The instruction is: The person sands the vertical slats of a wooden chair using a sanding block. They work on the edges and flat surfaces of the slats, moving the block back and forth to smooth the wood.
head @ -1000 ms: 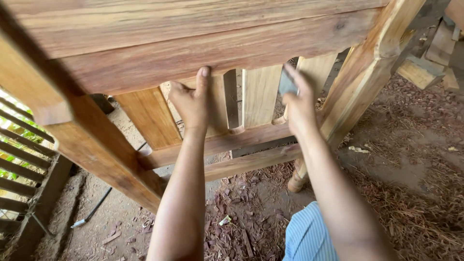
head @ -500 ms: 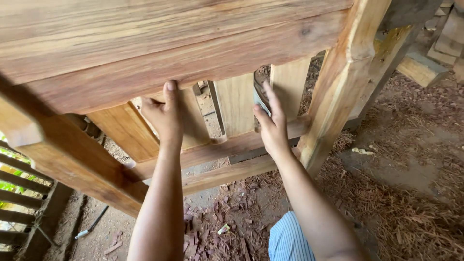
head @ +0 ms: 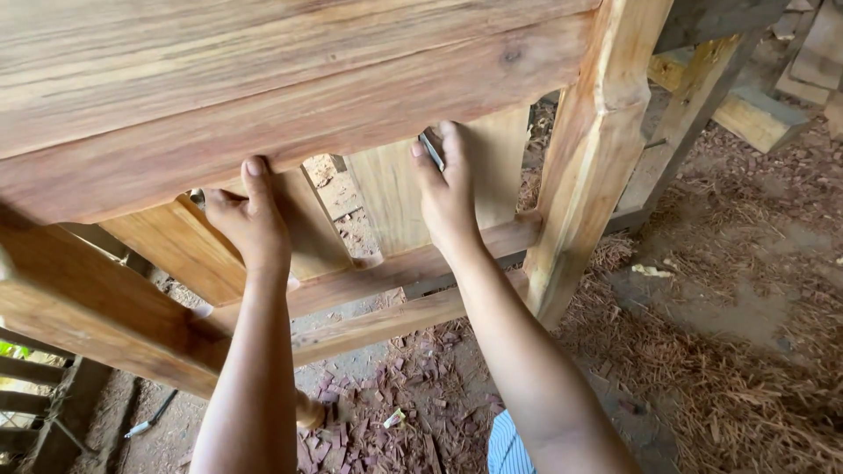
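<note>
Right hand [head: 448,197] presses a small flat grey piece [head: 431,149], likely an abrasive, under its fingers against the upright slat [head: 399,206], whose long axis runs vertically. Left hand [head: 250,224], fingers extended, rests flat on the adjacent slat [head: 307,228], left of it, below the top rail [head: 290,105].

Soft, even daylight – sharp focus (slight blur at edges) – no glare.

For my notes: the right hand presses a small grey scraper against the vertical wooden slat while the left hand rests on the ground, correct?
Not quite: in the head view the left hand rests on the wide top rail, not the ground. The right hand does press the scraper against the slat.
</note>
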